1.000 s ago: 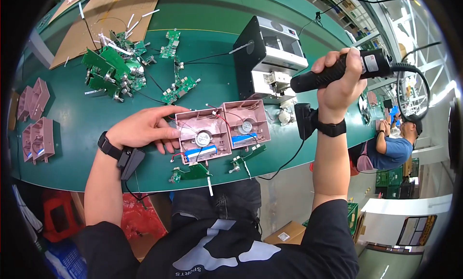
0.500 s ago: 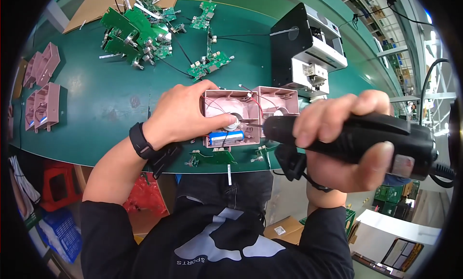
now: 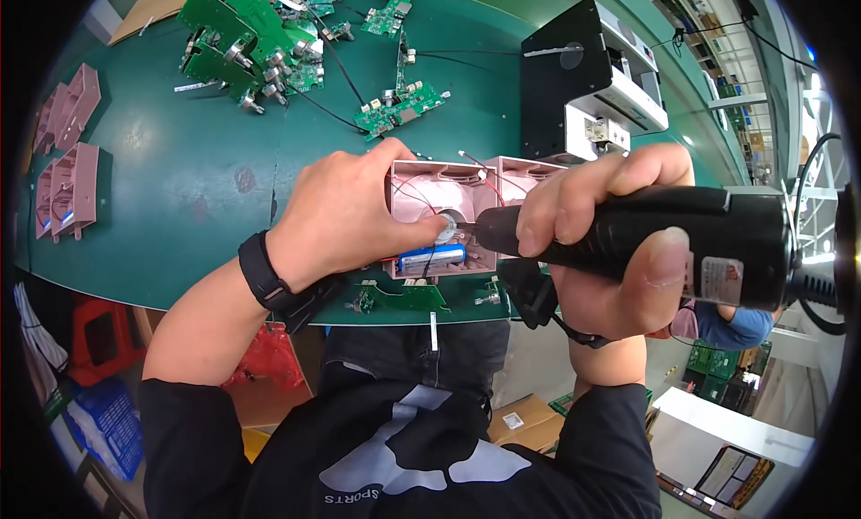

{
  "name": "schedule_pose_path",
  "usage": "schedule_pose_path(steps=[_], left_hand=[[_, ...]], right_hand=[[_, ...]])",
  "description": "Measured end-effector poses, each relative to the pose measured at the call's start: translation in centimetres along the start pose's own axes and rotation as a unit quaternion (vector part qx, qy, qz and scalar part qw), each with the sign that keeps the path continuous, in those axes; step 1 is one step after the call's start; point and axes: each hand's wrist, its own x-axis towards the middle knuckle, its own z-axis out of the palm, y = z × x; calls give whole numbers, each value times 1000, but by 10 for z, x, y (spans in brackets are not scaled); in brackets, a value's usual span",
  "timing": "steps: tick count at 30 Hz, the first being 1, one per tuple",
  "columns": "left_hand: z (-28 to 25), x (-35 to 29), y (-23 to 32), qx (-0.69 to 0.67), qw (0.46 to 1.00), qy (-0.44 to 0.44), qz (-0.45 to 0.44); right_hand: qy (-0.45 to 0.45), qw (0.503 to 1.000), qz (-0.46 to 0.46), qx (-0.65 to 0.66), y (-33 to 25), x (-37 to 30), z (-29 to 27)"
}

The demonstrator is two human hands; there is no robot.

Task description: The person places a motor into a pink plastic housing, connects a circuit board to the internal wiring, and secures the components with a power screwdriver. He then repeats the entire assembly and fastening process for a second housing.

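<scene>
An open pink plastic housing (image 3: 446, 193) lies near the front edge of the green table. My left hand (image 3: 341, 210) grips its left side, thumb pressed against a small round silvery part (image 3: 446, 229) inside. Below the thumb sits a blue cylindrical battery (image 3: 432, 258), with thin red and dark wires around it. My right hand (image 3: 583, 205) is wrapped around a black corded electric screwdriver (image 3: 708, 246). Its tip points left into the housing, close beside the round part; the exact contact is too small to tell. A second pink housing (image 3: 520, 170) adjoins on the right, partly hidden by my right hand.
A green circuit board (image 3: 404, 298) and a smaller board (image 3: 489, 292) lie at the front edge. More boards are piled (image 3: 247, 39) at the far left, with others (image 3: 401, 111) behind the housing. A black-and-white machine (image 3: 560, 89) stands back right; pink housings (image 3: 79, 192) sit far left.
The screwdriver and my right hand have shifted left, bringing the tip closer to the round part. The whole view has shifted slightly; my left hand keeps its grip on the housing.
</scene>
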Motion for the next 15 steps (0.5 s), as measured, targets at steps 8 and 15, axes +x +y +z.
schedule_pose_path(steps=[8,15], left_hand=[[-1,8,4,-5,1000,-9,26],[-19,8,-1,-104,988,-103,-50]], right_hand=[[-28,999,-11,-23,-1,3,-7],[79,985,-145,43,-38,2,-63]])
